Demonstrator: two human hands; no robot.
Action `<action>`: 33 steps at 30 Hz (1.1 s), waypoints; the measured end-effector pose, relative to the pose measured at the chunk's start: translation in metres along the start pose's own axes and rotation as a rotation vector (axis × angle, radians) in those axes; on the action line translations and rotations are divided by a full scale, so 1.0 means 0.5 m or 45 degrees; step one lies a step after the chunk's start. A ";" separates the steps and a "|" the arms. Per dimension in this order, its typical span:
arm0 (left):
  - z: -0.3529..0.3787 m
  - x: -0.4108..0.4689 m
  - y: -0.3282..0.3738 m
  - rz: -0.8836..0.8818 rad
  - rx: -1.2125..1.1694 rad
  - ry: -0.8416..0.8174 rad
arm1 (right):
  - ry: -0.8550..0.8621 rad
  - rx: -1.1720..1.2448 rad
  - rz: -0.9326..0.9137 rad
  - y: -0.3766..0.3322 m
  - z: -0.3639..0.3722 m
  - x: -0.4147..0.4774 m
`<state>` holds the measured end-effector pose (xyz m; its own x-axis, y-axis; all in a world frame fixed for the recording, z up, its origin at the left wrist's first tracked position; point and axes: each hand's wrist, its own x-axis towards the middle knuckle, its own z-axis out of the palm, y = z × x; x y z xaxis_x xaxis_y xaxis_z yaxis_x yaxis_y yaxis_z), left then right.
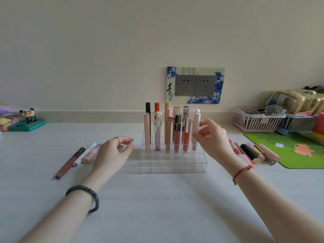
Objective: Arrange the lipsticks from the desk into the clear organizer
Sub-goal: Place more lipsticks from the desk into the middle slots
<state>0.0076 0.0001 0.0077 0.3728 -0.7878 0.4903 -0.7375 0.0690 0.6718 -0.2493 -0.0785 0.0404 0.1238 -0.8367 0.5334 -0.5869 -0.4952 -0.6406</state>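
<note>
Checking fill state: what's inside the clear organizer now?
In the clear organizer, upright lipsticks stand in the two back rows; front rows look empty. The right hand grips a white tube at the right end, fingers covering its middle.

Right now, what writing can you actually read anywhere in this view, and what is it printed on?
"青" in large brush strokes, with "花" below it: on the blue-and-white socket surround on the wall.
Fine columns of characters along that surround's top edge: too small to read.
Lettering on the green figurine base: blurred.
Print on the pale pink lipstick lying on the desk: too small to read.
</note>
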 end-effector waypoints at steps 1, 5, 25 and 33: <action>0.000 0.000 0.001 -0.004 0.002 0.002 | 0.000 -0.001 0.005 0.000 0.001 -0.001; -0.001 -0.001 0.005 -0.013 0.010 0.019 | 0.007 -0.004 0.017 0.000 0.003 -0.003; -0.040 0.023 -0.029 -0.218 -0.063 0.103 | 0.087 0.010 -0.008 0.003 -0.012 -0.010; -0.083 0.025 -0.056 -0.201 0.240 0.100 | 0.395 0.316 -0.445 -0.122 -0.034 -0.053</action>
<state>0.0561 0.0139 0.0182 0.5289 -0.7294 0.4339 -0.7559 -0.1723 0.6317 -0.2305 -0.0224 0.0748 0.0138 -0.5220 0.8529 -0.3416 -0.8041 -0.4866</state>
